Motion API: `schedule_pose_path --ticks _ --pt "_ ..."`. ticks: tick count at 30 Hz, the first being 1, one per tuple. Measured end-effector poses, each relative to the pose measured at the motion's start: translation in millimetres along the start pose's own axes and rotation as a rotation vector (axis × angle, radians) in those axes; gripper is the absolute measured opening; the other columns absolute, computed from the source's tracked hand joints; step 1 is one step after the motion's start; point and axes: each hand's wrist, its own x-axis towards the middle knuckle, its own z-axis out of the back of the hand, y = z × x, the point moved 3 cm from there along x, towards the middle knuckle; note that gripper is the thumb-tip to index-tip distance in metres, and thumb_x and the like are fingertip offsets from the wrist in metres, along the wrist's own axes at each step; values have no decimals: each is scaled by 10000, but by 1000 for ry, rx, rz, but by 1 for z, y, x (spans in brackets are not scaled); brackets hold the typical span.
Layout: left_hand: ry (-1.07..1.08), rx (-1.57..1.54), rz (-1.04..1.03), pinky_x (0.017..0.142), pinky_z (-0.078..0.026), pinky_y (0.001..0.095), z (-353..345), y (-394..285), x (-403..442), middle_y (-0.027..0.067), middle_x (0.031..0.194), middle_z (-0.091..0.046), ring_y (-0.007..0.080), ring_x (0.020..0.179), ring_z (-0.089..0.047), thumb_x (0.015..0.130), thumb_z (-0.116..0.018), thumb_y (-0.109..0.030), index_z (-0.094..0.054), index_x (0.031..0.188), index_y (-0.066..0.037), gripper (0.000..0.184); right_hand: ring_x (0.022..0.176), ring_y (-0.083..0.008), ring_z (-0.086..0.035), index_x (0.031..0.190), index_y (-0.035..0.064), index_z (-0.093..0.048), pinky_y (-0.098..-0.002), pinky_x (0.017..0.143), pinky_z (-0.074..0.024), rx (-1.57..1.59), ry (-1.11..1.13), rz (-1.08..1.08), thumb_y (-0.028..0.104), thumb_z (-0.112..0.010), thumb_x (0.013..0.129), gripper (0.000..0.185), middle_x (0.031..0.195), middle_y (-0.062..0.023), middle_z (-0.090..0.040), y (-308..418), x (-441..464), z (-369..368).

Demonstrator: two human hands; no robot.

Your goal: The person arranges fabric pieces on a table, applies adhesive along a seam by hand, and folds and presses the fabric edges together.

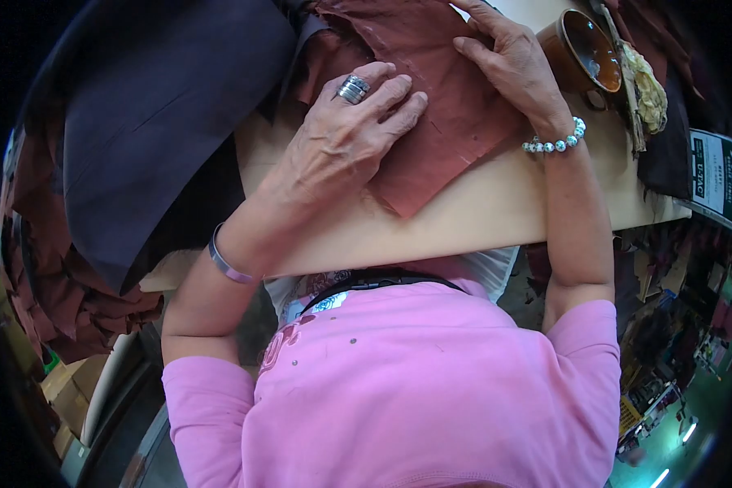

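Observation:
A flat piece of reddish-brown leather [439,154] lies on a pale board, one corner pointing toward my body. My left hand [358,114], wearing a wide silver ring, is closed on the leather's left part with bent fingers; the thumb is hidden. At the upper right edge of the same piece rests my right hand [516,65], its thumb and forefinger apart on and beside the leather. More reddish-brown leather is bunched beyond my left hand.
A large dark sheet [171,122] drapes over the board's left side. On the right stand a brown mug [557,61], a stick with a crusted yellowish lump [649,89], and a green-and-white labelled can [714,175]. The pale board's [496,207] edge is near my waist.

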Motion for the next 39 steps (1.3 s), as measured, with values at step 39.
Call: schedule_pose_path --ticks 39 --pt "-35 43 145 803 -525 338 10 32 -2 79 1167 -588 257 931 -622 771 -526 49 -614 1117 -80 379 617 -116 -469 1362 148 -445 -268 587 -428 -13 -11 -69 -25 -574 745 653 673 -9 -497 -7 28 -10"
